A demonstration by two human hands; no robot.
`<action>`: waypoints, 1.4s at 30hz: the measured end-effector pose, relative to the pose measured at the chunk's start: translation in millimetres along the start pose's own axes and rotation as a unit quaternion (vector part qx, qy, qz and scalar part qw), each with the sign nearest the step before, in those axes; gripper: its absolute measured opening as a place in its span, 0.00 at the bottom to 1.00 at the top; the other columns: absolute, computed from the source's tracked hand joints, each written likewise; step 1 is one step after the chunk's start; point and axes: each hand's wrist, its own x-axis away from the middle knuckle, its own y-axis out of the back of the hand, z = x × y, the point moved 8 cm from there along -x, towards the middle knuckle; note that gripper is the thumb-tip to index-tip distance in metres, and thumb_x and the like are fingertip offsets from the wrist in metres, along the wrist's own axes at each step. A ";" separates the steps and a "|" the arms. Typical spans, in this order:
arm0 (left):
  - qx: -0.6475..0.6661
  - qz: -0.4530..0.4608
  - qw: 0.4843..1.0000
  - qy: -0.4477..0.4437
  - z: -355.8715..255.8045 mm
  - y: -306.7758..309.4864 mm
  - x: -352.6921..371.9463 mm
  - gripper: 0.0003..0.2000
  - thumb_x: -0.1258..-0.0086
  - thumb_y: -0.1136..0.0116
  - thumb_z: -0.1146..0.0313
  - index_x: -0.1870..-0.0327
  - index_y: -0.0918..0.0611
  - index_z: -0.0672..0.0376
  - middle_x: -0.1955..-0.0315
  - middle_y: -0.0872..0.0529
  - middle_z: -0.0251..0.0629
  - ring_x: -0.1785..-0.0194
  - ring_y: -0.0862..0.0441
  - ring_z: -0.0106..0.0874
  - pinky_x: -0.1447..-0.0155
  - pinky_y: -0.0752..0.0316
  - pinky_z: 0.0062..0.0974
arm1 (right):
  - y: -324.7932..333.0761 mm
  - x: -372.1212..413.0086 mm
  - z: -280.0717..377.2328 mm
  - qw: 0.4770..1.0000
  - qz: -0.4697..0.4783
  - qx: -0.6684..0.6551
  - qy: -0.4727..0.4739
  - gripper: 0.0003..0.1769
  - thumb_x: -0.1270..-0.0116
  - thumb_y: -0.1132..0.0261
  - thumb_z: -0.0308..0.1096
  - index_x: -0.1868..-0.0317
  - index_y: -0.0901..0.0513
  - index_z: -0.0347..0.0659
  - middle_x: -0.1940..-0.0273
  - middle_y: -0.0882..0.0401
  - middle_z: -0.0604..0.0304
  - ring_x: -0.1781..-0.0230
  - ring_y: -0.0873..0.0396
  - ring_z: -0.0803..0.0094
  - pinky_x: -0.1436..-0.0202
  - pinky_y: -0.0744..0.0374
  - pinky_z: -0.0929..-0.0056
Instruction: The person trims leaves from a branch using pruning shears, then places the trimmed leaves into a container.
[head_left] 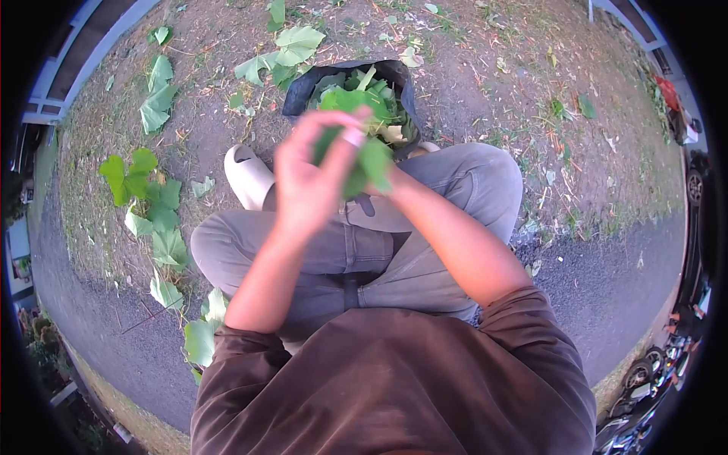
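Observation:
Above the lap, a green leaf (373,163), blurred by motion, is between my two hands. My left hand (307,163) is closed, with thumb and fingers curled at the leaf's left side. From the right, my right hand (385,182) reaches in behind the leaf; its fingers are largely covered but appear closed on it. Just beyond the hands stands a dark open bag (413,98) filled with green leaves (353,98). How deep the leaves go is hidden by the bag's wall.
A leafy vine (163,205) trails along the ground at the left. Larger cut leaves (296,45) lie beyond the bag. A pale clog (249,178) shows by the crossed legs. Parked motorbikes (644,371) line the far right edge.

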 end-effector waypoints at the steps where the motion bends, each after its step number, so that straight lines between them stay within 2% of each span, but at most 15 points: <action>1: 0.063 -0.023 0.998 0.015 5.7 21.0 -9.8 0.06 0.19 0.37 0.75 0.47 0.16 0.61 0.44 0.09 0.47 0.41 0.10 0.33 0.37 0.17 0.31 | -3.5 -5.0 3.8 0.989 0.002 0.130 -0.065 0.22 0.20 0.35 0.48 0.43 0.18 0.36 0.58 0.14 0.61 0.59 0.14 0.72 0.54 0.17 0.71; 2: 0.126 -0.034 0.991 0.022 3.7 35.1 -17.8 0.06 0.19 0.39 0.76 0.45 0.17 0.61 0.47 0.09 0.47 0.40 0.10 0.36 0.43 0.13 0.30 | -3.7 -7.1 2.0 0.958 0.005 0.256 -0.130 0.22 0.21 0.34 0.48 0.46 0.17 0.34 0.63 0.14 0.60 0.64 0.14 0.72 0.57 0.18 0.70; 4: 0.197 -0.054 0.978 0.038 -0.9 58.2 -21.5 0.07 0.19 0.38 0.76 0.44 0.18 0.62 0.52 0.09 0.42 0.43 0.08 0.38 0.54 0.09 0.28 | -9.7 -7.2 7.7 0.962 -0.009 0.233 -0.140 0.22 0.23 0.32 0.48 0.49 0.17 0.33 0.67 0.15 0.60 0.68 0.15 0.72 0.59 0.19 0.70; 5: 0.153 -0.067 0.985 0.051 3.6 71.2 -22.8 0.08 0.20 0.36 0.76 0.45 0.16 0.62 0.53 0.09 0.41 0.46 0.08 0.34 0.53 0.10 0.27 | -11.7 -7.8 8.3 0.965 -0.024 0.213 -0.151 0.22 0.24 0.31 0.48 0.52 0.16 0.33 0.71 0.16 0.60 0.71 0.16 0.72 0.61 0.19 0.69; 9: 0.033 -0.119 0.991 0.049 12.5 105.9 -28.9 0.06 0.25 0.27 0.74 0.51 0.11 0.62 0.60 0.08 0.33 0.59 0.12 0.20 0.53 0.17 0.20 | -19.7 -2.3 22.1 0.980 -0.010 0.146 -0.134 0.18 0.24 0.31 0.44 0.50 0.17 0.34 0.68 0.15 0.61 0.68 0.16 0.74 0.59 0.19 0.69; 12: -0.007 -0.105 0.993 0.052 19.3 113.0 -32.8 0.08 0.26 0.27 0.74 0.49 0.12 0.62 0.58 0.09 0.35 0.58 0.11 0.22 0.54 0.14 0.23 | -21.1 2.0 31.8 0.988 -0.018 0.116 -0.104 0.19 0.23 0.32 0.43 0.47 0.17 0.34 0.65 0.15 0.61 0.64 0.16 0.75 0.56 0.20 0.70; 13: -0.011 -0.082 0.994 0.066 20.0 106.2 -32.0 0.09 0.27 0.26 0.74 0.50 0.12 0.62 0.58 0.09 0.34 0.58 0.11 0.22 0.52 0.15 0.22 | -23.2 5.0 37.4 0.980 -0.006 0.155 -0.123 0.16 0.19 0.38 0.39 0.42 0.18 0.36 0.61 0.14 0.61 0.58 0.17 0.74 0.49 0.21 0.71; 16: -0.066 -0.032 0.994 0.083 30.9 86.3 -29.1 0.08 0.28 0.25 0.72 0.52 0.11 0.60 0.62 0.08 0.31 0.58 0.11 0.20 0.53 0.16 0.21 | -24.8 4.6 45.3 0.957 0.004 0.273 -0.099 0.15 0.19 0.39 0.39 0.43 0.18 0.36 0.61 0.14 0.61 0.58 0.17 0.74 0.50 0.22 0.71; 22: -0.145 -0.021 0.988 0.055 31.9 75.2 -26.6 0.06 0.28 0.26 0.70 0.55 0.08 0.59 0.65 0.07 0.32 0.60 0.12 0.19 0.54 0.17 0.24 | -14.4 3.2 42.8 0.960 -0.030 0.261 -0.099 0.14 0.19 0.40 0.38 0.44 0.18 0.36 0.62 0.14 0.62 0.59 0.17 0.75 0.51 0.22 0.72; 25: -0.175 -0.067 0.981 0.053 32.2 81.2 -25.2 0.06 0.30 0.26 0.70 0.55 0.08 0.59 0.65 0.06 0.36 0.60 0.11 0.21 0.53 0.17 0.26 | -14.4 3.5 41.1 0.959 -0.016 0.265 -0.099 0.15 0.19 0.40 0.39 0.45 0.17 0.36 0.61 0.14 0.62 0.60 0.17 0.76 0.52 0.22 0.72; 28: -0.196 -0.038 0.979 0.026 34.4 73.2 -24.5 0.07 0.29 0.25 0.72 0.54 0.08 0.61 0.61 0.05 0.34 0.56 0.11 0.21 0.49 0.17 0.25 | -22.4 4.4 48.5 0.943 -0.024 0.323 -0.082 0.14 0.17 0.40 0.39 0.45 0.17 0.36 0.61 0.14 0.62 0.60 0.17 0.76 0.53 0.22 0.73; 31: -0.221 -0.012 0.975 -0.008 32.3 64.4 -23.2 0.09 0.31 0.26 0.73 0.51 0.07 0.61 0.59 0.05 0.39 0.55 0.08 0.31 0.47 0.16 0.30 | -17.4 2.1 40.9 0.959 -0.032 0.270 -0.076 0.14 0.17 0.40 0.38 0.45 0.17 0.37 0.61 0.14 0.62 0.61 0.16 0.76 0.54 0.21 0.73; 35: -0.228 0.011 0.973 -0.018 28.1 61.3 -23.0 0.10 0.29 0.27 0.73 0.49 0.07 0.59 0.58 0.05 0.39 0.54 0.08 0.29 0.46 0.16 0.30 | -12.9 3.0 40.0 0.963 -0.054 0.249 -0.083 0.13 0.17 0.40 0.37 0.45 0.17 0.36 0.61 0.14 0.62 0.63 0.16 0.74 0.56 0.20 0.72; 37: -0.205 0.036 0.976 0.066 37.2 59.7 -21.2 0.11 0.28 0.28 0.72 0.47 0.07 0.58 0.57 0.05 0.39 0.54 0.09 0.25 0.47 0.16 0.29 | -10.5 2.0 41.9 0.967 -0.064 0.235 -0.069 0.12 0.16 0.41 0.37 0.46 0.18 0.36 0.63 0.15 0.61 0.65 0.16 0.73 0.58 0.19 0.71; 42: -0.171 0.017 0.983 0.070 54.5 57.3 -21.8 0.11 0.27 0.28 0.71 0.46 0.07 0.58 0.57 0.04 0.38 0.54 0.10 0.22 0.47 0.16 0.28 | -4.1 -0.1 38.0 0.963 -0.074 0.251 -0.066 0.12 0.16 0.42 0.36 0.47 0.18 0.36 0.66 0.16 0.60 0.67 0.16 0.73 0.59 0.19 0.70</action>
